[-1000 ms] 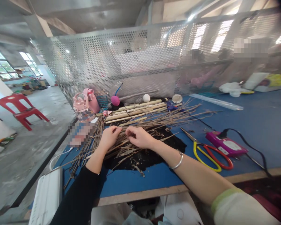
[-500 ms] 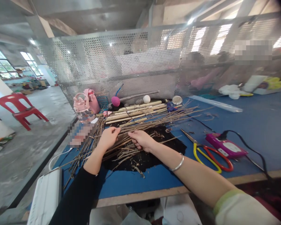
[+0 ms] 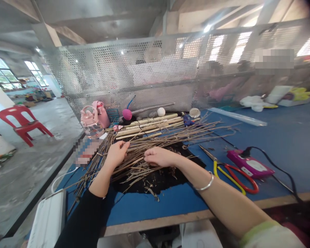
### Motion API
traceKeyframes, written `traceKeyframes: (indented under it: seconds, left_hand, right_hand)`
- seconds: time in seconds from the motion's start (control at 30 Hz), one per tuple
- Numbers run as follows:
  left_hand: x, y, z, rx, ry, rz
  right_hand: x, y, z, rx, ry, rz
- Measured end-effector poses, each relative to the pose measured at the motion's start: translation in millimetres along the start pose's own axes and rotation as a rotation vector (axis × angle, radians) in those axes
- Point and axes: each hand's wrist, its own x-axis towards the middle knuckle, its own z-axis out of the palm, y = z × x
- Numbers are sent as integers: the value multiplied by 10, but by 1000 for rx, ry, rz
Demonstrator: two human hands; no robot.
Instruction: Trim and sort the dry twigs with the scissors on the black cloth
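Many thin brown twigs (image 3: 175,137) lie in a loose, crossing pile over a black cloth (image 3: 162,181) on the blue table. My left hand (image 3: 116,154) is at the left part of the pile, thumb and forefinger pinched on a twig. To its right, my right hand (image 3: 160,156) is closed just above the twigs, palm down with fingertips pressed together. What those fingertips hold, if anything, is too small to make out. Shorter broken twigs (image 3: 135,175) and dry scraps (image 3: 151,189) are scattered below the hands.
Scissors (image 3: 228,174) with yellow and red handles lie right, beside a purple power box (image 3: 249,163) with a black cord. Pale sticks (image 3: 155,125), a pink bottle (image 3: 89,120) and a mesh screen (image 3: 165,82) stand behind. A white power strip (image 3: 48,220) is front left.
My right hand has shifted slightly down and right, and its fingers have turned palm-down. My left hand has moved slightly left, so the gap between the hands is wider.
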Motion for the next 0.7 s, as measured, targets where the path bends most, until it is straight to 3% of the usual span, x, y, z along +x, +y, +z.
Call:
traceKeyframes:
  seconds: [0.13, 0.27, 0.37, 0.47, 0.57, 0.7]
  left_hand:
    - [13, -24, -78, 72, -2, -23]
    - [47, -91, -116, 209, -18, -21]
    - [74, -144, -120, 272, -29, -30]
    - [89, -163, -127, 302, -19, -41]
    - [100, -159, -143, 325, -10, -70]
    - [121, -172, -157, 379, 23, -96]
  right_hand:
    - [-211, -83, -189, -451, -312, 23]
    - [-321, -120, -208, -742, -324, 144]
    - [-414, -180, -237, -805, -246, 68]
    - [-504, -246, -388, -846, -62, 21]
    - [-517, -213, -601, -915, 149, 87]
    - [-380, 42, -752, -1002, 220, 240]
